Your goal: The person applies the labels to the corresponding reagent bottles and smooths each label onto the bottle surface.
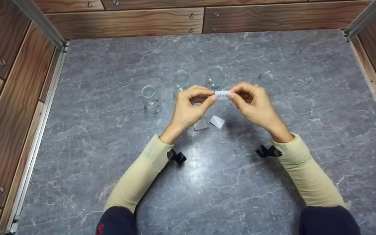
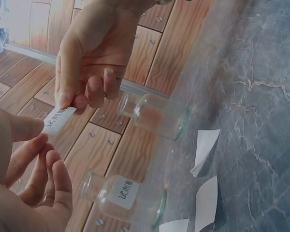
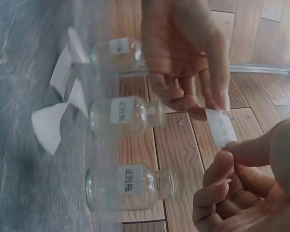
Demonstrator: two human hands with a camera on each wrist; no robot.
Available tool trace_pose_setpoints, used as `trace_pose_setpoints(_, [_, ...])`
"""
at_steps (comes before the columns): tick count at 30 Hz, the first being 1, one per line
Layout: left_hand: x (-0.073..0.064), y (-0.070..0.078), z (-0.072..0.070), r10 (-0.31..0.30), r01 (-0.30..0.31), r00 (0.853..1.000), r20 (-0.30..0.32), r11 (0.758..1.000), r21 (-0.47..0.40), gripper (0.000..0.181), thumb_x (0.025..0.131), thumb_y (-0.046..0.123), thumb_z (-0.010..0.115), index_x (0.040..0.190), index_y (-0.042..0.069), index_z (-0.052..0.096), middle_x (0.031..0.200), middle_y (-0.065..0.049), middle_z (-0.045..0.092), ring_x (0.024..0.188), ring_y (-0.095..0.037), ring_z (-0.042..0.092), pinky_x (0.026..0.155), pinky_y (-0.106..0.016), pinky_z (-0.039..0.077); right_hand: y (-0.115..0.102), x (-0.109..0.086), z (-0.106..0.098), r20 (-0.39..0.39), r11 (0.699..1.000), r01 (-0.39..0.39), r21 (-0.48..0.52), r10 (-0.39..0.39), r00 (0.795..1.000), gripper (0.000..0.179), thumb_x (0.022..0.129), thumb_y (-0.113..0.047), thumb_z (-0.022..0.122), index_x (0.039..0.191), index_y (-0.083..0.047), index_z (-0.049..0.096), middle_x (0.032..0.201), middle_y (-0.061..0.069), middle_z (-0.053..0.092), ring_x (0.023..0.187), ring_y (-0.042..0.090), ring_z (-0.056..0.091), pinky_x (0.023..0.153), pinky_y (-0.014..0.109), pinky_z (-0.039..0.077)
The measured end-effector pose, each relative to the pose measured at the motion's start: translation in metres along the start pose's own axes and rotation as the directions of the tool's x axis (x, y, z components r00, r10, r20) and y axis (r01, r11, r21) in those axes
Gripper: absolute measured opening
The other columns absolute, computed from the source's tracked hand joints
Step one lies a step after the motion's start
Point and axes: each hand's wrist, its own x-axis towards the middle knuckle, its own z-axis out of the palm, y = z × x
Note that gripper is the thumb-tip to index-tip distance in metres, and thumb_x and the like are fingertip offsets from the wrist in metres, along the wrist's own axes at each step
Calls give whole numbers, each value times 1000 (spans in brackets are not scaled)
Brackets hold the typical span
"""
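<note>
A small white label (image 1: 222, 94) with printed characters is stretched between the two hands above the table. My left hand (image 1: 191, 106) pinches its left end between thumb and forefinger. At the opposite end, the thumb and fingertips of my right hand (image 1: 253, 104) pinch it. Several clear glass bottles stand beyond and beside the hands. Three of them, such as one labelled bottle (image 3: 135, 187) in the right wrist view, carry matching white labels. No label shows on the bottle (image 2: 159, 116) in the left wrist view, the rightmost bottle (image 1: 265, 79) from the head.
Below the hands lie pieces of white paper (image 1: 217, 121), some curled up in the wrist views. The grey marbled tabletop (image 1: 194, 202) is bordered by wood-patterned panels (image 1: 126, 24) at the back and both sides, with metal edging (image 1: 49, 98) on the left.
</note>
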Motion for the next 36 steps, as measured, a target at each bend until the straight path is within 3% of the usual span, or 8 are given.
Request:
trace_pose_setpoints(7, [-2,1,5,54,-64,997,61,984,169,9,94,6,79,99,-1,82,99,-12,78,84,-14,71,76,-30,64,10,-9,-6,13,994,76,-81,-75,997,6,99,3,69,100,7,74,77,8,65,61,9,57,54,19,51])
trace_pose_setpoints(11, [4,0,12,95,-120,989,111,961,249,8,93,6,79,98,1,83,98,-11,78,85,-17,72,75,-30,64,17,-14,-15,-10,983,83,-162,-86,996,5,97,2,73,100,6,76,80,10,69,61,8,57,55,17,49])
trace_pose_setpoints(14, [9,-4,21,92,-132,985,147,949,288,8,92,6,80,98,1,83,95,-10,78,84,-18,73,74,-28,63,24,-18,-24,-26,973,80,-217,-87,996,5,97,1,75,99,4,78,82,9,71,61,7,58,55,16,48])
trace_pose_setpoints(23, [19,-17,48,-26,-48,976,215,941,335,9,92,6,81,99,0,83,95,-12,77,81,-17,73,73,-15,60,44,-29,-46,-73,956,55,-287,-79,994,7,91,3,81,97,0,82,81,11,74,61,3,58,57,11,48])
trace_pose_setpoints(36, [33,-33,83,-133,51,976,174,910,412,8,92,9,84,99,5,84,98,-9,80,82,-18,76,70,-9,56,69,-30,-72,-117,938,-13,-348,-30,993,7,89,3,83,96,1,83,85,18,78,61,-1,58,57,10,48])
